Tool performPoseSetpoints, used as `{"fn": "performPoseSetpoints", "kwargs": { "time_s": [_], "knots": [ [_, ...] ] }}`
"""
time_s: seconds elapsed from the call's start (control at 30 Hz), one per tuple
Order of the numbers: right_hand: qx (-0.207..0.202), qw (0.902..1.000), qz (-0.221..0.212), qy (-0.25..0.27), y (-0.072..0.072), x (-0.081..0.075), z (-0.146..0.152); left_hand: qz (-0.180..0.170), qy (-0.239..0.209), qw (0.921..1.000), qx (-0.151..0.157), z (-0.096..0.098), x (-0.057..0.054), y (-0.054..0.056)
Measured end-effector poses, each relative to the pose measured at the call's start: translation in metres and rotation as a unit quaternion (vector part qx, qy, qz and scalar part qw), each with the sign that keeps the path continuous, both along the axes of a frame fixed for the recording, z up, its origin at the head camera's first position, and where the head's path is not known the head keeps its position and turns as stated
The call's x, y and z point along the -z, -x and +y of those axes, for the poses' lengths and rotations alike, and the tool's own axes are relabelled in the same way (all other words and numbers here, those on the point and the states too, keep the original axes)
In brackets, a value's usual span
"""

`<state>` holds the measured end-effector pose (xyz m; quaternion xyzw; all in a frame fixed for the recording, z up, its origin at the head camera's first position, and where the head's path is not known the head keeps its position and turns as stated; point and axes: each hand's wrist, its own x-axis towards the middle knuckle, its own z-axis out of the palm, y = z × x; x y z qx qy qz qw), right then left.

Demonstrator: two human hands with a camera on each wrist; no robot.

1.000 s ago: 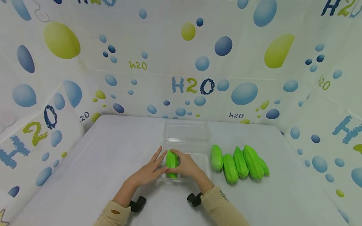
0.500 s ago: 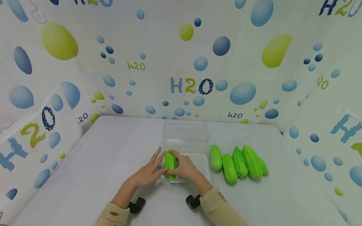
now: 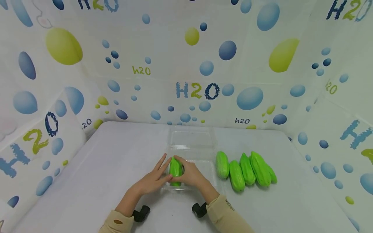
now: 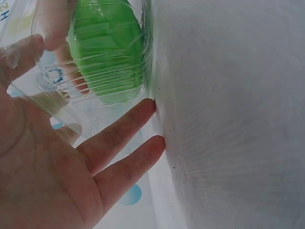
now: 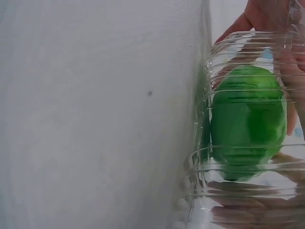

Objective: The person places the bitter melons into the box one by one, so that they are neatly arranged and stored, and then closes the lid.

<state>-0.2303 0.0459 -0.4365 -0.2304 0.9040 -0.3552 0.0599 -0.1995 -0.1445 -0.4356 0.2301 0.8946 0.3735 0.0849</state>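
A bright green, ribbed, gourd-like vegetable (image 3: 175,168) stands lengthwise at the left end of a clear plastic clamshell box (image 3: 207,170). My right hand (image 3: 192,174) curls its thumb and forefinger round the vegetable from the right. On the other side, my left hand (image 3: 152,180) rests against the box's left wall with its fingers spread and straight. The left wrist view shows those fingertips reaching down to the table beside the wall, and the vegetable (image 4: 107,52) through the plastic. Through the front wall, the right wrist view also shows the vegetable (image 5: 248,119) inside.
Several similar green vegetables (image 3: 237,176) lie in a row to the right of the box. The box's hinged lid (image 3: 190,138) lies folded back behind it. A white cloth covers the table (image 3: 122,145), and a patterned curtain (image 3: 163,42) hangs round the back and sides.
Both hands and the vegetable stay nearly in place in the box. The head view has shifted slightly.
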Motion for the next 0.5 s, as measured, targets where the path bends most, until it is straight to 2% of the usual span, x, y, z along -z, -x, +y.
{"fn": "performPoseSetpoints", "kwargs": {
  "time_s": [0.3,0.5],
  "knots": [
    [0.006,0.9999,0.012,0.003,-0.001,-0.007,0.002,-0.006,-0.003,1.0000,-0.005,0.001,0.000,0.000],
    [0.015,0.9998,0.004,0.010,-0.003,-0.012,0.008,-0.007,0.002,1.0000,-0.005,0.001,-0.001,0.000]
  ]
}}
